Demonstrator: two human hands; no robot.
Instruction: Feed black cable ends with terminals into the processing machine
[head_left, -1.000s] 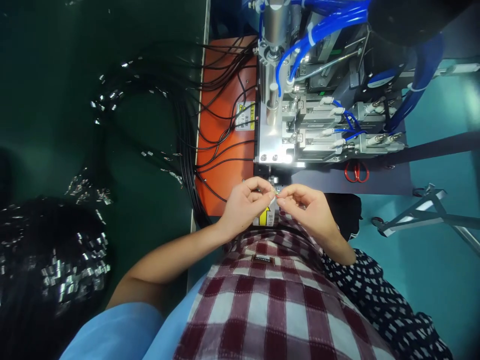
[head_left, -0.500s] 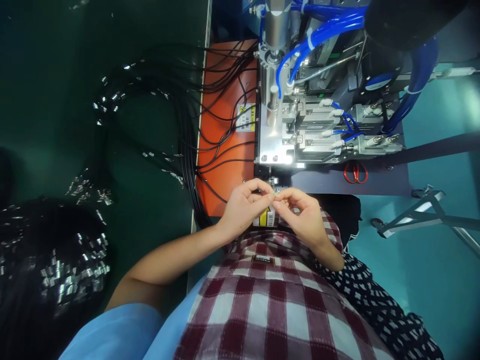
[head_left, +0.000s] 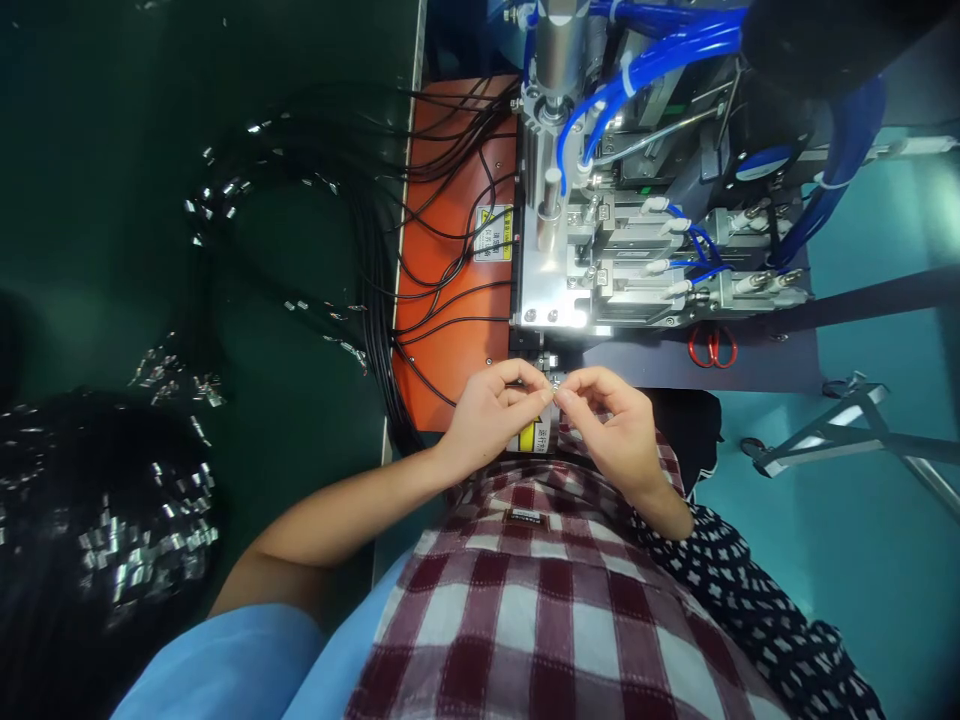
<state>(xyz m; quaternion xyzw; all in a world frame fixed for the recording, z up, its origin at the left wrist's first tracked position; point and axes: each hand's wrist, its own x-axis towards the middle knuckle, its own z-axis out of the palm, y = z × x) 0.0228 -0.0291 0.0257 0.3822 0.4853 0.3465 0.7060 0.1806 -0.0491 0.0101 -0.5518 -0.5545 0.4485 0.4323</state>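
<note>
My left hand point(head_left: 495, 412) pinches with thumb and forefinger at the near edge of the metal machine point(head_left: 559, 290). Its fingertips meet those of my right hand point(head_left: 615, 425), whose thumb and forefinger are also pinched together. Whatever lies between the fingertips is too small to make out. Just beneath the hands shows a yellow and white label point(head_left: 531, 435). Beside my left hand is the orange plate point(head_left: 450, 360), with black cables point(head_left: 382, 350) running across it to the machine.
Cable bundles with shiny ends point(head_left: 142, 550) lie on the dark green surface point(head_left: 285, 250) at left. Red-handled scissors point(head_left: 712, 347) rest on the grey plate to the right. Blue air tubes point(head_left: 675, 50) arch over the machine. A metal stand leg point(head_left: 832, 430) is at far right.
My right hand has shifted slightly to the right, its thumb now straighter against the forefinger. My left hand stays nearly in place, still pinching.
</note>
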